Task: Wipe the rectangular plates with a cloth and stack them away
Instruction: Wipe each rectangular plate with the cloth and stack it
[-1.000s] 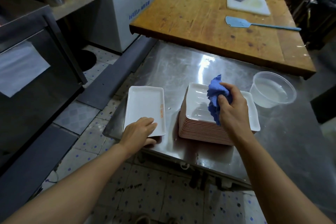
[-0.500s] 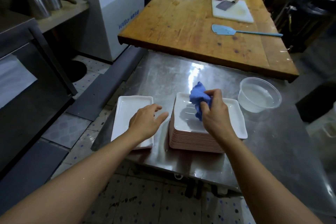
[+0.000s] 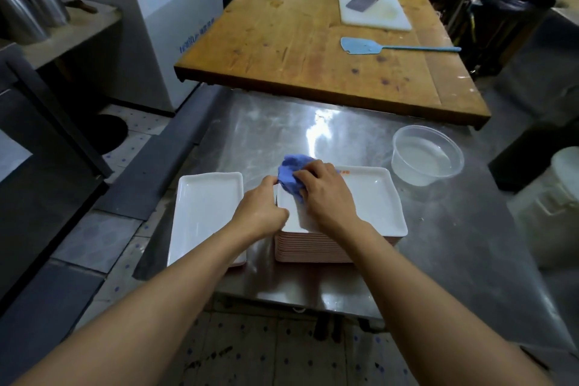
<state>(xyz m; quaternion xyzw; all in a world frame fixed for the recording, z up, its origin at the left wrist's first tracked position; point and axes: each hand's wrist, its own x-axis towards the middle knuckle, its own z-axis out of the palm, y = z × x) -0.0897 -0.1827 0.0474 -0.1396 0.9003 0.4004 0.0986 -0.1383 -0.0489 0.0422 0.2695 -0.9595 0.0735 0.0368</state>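
A tall stack of white rectangular plates (image 3: 372,207) stands on the steel table (image 3: 438,244). My right hand (image 3: 326,194) grips a crumpled blue cloth (image 3: 291,174) and presses it on the left part of the top plate. My left hand (image 3: 260,211) grips the left edge of that top plate with curled fingers. A single white rectangular plate (image 3: 205,210) lies on the table to the left of the stack, partly under my left forearm.
A clear plastic tub (image 3: 427,155) with water stands to the right behind the stack. A wooden table (image 3: 297,41) behind holds a blue spatula (image 3: 363,47), a cutting board with a cleaver and bowls. A white chest freezer (image 3: 163,9) is at the left.
My left hand has left the single plate and moved right to the edge of the stack's top plate. My right hand has lowered the cloth onto that plate's left end.
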